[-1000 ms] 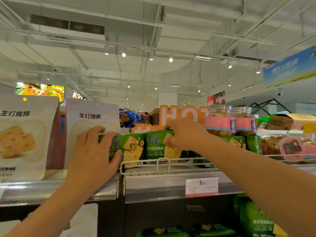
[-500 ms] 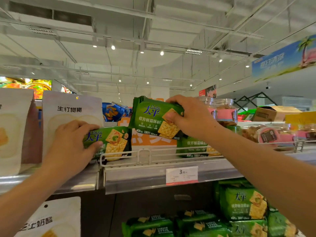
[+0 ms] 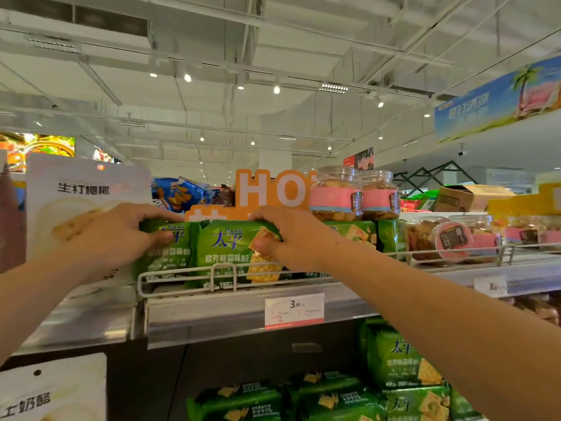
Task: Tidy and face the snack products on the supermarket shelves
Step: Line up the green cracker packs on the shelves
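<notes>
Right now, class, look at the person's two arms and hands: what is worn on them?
Nothing shows on either one. The left hand and right hand are bare: no gloves, rings, watch or wristband. Both forearms are uncovered as far as the frame's edge; no sleeve is visible.

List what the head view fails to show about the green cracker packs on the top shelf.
- Left pack: much of its front lies under the left hand.
- Centre pack: its cracker picture is partly behind the right hand; its bottom edge is behind the wire rail.
- Price tag: small print blurred.
- Packs further back: hidden.
</notes>
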Action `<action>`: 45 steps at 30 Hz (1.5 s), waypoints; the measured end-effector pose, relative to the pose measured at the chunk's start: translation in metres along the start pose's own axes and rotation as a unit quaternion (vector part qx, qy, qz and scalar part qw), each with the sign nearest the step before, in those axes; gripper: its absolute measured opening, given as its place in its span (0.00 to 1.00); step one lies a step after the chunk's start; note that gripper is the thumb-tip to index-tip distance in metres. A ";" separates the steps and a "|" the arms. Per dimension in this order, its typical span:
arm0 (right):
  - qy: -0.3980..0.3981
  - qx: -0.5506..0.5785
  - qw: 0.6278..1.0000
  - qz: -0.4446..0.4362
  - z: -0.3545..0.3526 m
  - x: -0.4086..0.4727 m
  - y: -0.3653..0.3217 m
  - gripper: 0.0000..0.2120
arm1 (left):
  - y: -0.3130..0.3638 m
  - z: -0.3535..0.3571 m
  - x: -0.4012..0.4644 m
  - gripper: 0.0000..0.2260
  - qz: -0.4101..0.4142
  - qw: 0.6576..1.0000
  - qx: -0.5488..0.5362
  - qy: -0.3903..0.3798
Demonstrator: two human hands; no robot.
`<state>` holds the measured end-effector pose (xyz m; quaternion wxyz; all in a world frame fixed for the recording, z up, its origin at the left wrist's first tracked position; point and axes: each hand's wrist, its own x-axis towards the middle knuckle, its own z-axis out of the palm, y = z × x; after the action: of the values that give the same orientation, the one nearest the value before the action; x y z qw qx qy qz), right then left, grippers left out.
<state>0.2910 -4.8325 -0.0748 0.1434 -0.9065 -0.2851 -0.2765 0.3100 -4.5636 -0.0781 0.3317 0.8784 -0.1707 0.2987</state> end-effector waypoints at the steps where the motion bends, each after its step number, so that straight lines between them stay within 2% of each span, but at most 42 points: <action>1: -0.002 -0.001 1.000 -0.003 0.000 0.000 0.000 0.20 | 0.003 0.000 0.002 0.11 -0.001 1.000 -0.023 -0.014; 3: 0.001 -0.024 1.000 -0.014 -0.002 -0.001 0.002 0.22 | 0.009 -0.001 0.001 0.07 -0.007 0.998 -0.047 -0.030; 4: 0.007 -0.046 0.999 -0.017 -0.004 -0.003 0.005 0.24 | 0.011 0.000 0.001 0.08 -0.016 0.998 -0.050 -0.044; 6: 0.028 -0.077 0.997 -0.009 -0.012 -0.007 0.012 0.29 | 0.018 0.001 0.003 0.25 -0.022 0.995 -0.032 -0.096; 8: 0.037 -0.093 0.995 0.007 -0.018 -0.011 0.021 0.31 | 0.025 0.005 0.007 0.43 -0.004 0.989 0.029 -0.143; 10: 0.024 -0.117 0.993 0.009 -0.019 -0.016 0.027 0.29 | 0.030 0.010 0.011 0.50 0.005 0.983 0.071 -0.167; 11: 0.016 -0.121 0.993 0.006 -0.017 -0.018 0.028 0.28 | 0.033 0.014 0.013 0.49 0.006 0.982 0.067 -0.176; 14: 0.021 -0.116 0.993 -0.001 -0.012 -0.021 0.030 0.26 | 0.040 0.021 0.019 0.37 0.015 0.980 -0.002 -0.200; 16: 0.035 -0.122 0.992 -0.003 -0.010 -0.021 0.028 0.25 | 0.042 0.022 0.025 0.35 0.008 0.977 -0.048 -0.209; 20: 0.075 -0.132 0.988 -0.011 -0.002 -0.023 0.027 0.21 | 0.045 0.028 0.028 0.32 0.026 0.975 -0.046 -0.215; 22: 0.093 -0.131 0.987 -0.009 0.002 -0.023 0.027 0.20 | 0.044 0.032 0.027 0.32 0.039 0.977 -0.045 -0.204; 27: 0.120 -0.109 0.987 0.002 0.009 -0.026 0.027 0.26 | 0.040 0.035 0.029 0.34 0.053 0.978 -0.035 -0.196; 29: 0.123 -0.114 0.986 -0.008 0.010 -0.027 0.027 0.24 | 0.040 0.035 0.031 0.35 0.060 0.977 -0.024 -0.205; 33: 0.098 -0.119 0.988 -0.002 0.009 -0.034 0.024 0.26 | 0.048 0.026 0.034 0.41 0.085 0.970 0.068 -0.216; 36: 0.107 -0.097 0.989 0.005 0.002 -0.050 0.023 0.28 | 0.056 0.023 0.030 0.41 0.142 0.976 0.078 -0.147; 38: 0.133 -0.109 0.985 0.009 -0.004 -0.067 0.026 0.27 | 0.064 0.035 0.019 0.31 0.240 0.968 0.062 -0.047; 40: 0.145 -0.131 0.981 0.017 -0.011 -0.087 0.031 0.26 | 0.076 0.059 0.002 0.22 0.363 0.926 0.091 0.046; 41: 0.145 -0.139 0.979 0.025 -0.014 -0.097 0.036 0.25 | 0.084 0.071 -0.007 0.21 0.406 0.904 0.112 0.067; 43: 0.146 -0.146 0.977 0.048 -0.021 -0.116 0.047 0.24 | 0.093 0.099 -0.022 0.20 0.455 0.871 0.163 0.085; 45: 0.147 -0.145 0.976 0.075 -0.029 -0.132 0.059 0.23 | 0.097 0.126 -0.032 0.21 0.456 0.864 0.199 0.080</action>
<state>0.2238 -4.9496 -0.1346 0.0715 -0.8859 -0.1494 -0.4334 0.2887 -4.7166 -0.1279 -0.0106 0.7230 -0.4616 0.5138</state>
